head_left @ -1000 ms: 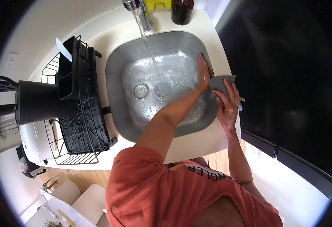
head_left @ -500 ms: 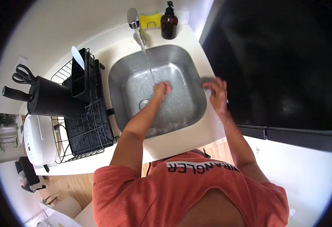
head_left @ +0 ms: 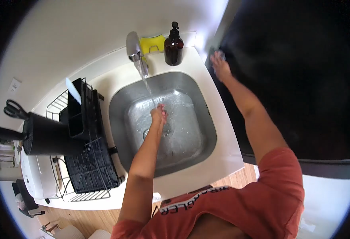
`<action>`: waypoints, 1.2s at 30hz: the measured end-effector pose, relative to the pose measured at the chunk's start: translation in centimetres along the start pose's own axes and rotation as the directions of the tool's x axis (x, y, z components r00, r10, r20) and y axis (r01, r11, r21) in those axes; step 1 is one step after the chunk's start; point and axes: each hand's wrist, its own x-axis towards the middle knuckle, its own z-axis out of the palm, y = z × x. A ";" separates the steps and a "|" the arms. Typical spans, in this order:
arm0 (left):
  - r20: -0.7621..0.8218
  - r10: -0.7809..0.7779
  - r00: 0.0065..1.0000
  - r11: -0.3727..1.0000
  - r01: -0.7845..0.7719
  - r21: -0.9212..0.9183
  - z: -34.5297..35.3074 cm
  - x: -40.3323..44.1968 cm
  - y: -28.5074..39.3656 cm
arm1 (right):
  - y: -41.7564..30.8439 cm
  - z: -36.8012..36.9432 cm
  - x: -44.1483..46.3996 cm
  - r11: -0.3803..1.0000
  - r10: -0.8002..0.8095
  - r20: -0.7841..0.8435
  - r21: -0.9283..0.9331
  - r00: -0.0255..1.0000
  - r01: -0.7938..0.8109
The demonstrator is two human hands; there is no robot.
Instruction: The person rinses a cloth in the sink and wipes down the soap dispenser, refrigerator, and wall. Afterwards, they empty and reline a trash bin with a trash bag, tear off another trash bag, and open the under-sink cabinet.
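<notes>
My left hand (head_left: 159, 114) is low in the steel sink (head_left: 205, 119), its fingers curled under the stream of water (head_left: 146, 84) from the faucet (head_left: 134, 46). Whatever those fingers may hold is hidden. My right hand (head_left: 221, 67) is raised beyond the sink's right side, by the edge of a large black panel (head_left: 286, 87). Its fingers are bent around a small greyish thing, too blurred to name. A brown pump bottle (head_left: 173, 49) and a yellow sponge (head_left: 152, 43) stand behind the sink, between faucet and panel.
Left of the sink stands a black dish rack (head_left: 89, 167) with a utensil holder (head_left: 76, 123). Beside it are a black knife block (head_left: 47, 137) with scissors (head_left: 15, 109) and a white appliance (head_left: 35, 175). The counter's front edge (head_left: 199, 181) runs close to my body.
My right hand has moved from the sink's right rim up and away to the panel's edge. My left hand stays under the running water. The whole view has shifted.
</notes>
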 end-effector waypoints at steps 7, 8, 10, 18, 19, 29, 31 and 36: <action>-0.159 -0.088 0.983 0.988 0.066 -0.141 -0.3 0.1 -0.2 | -11.8 7.9 -16.3 0.882 -0.470 0.080 0.081 0.879 0.464; -0.170 -0.061 0.984 0.989 0.036 -0.146 -0.1 0.4 -0.4 | -12.2 7.2 -18.6 0.888 -0.459 0.080 0.055 0.885 0.456; -0.162 -0.035 0.986 0.989 0.011 -0.144 0.1 1.4 -0.6 | -12.2 5.6 -21.3 0.907 -0.419 0.077 0.001 0.905 0.420; -0.180 0.023 0.983 0.964 -0.069 -0.255 2.1 3.8 -0.4 | 8.2 -5.1 -15.7 0.971 0.227 -0.258 0.132 0.939 -0.199; -0.163 0.015 0.987 0.969 -0.055 -0.241 1.8 3.4 -0.2 | 11.6 -7.6 -16.5 0.940 0.340 -0.305 0.145 0.890 -0.309; -0.100 -0.003 0.995 1.000 0.000 -0.030 2.0 0.0 2.9 | 16.4 -19.1 -33.8 0.768 0.604 -0.297 -0.030 0.740 -0.639; -0.032 -0.029 0.999 0.980 0.022 -0.198 2.0 3.3 1.5 | 11.3 -14.8 -33.2 0.897 0.440 -0.178 0.040 0.880 -0.440; 0.026 -0.131 0.991 0.972 0.133 -0.191 2.8 4.4 0.9 | -2.5 -5.5 -33.4 0.988 -0.126 0.173 0.112 0.977 0.108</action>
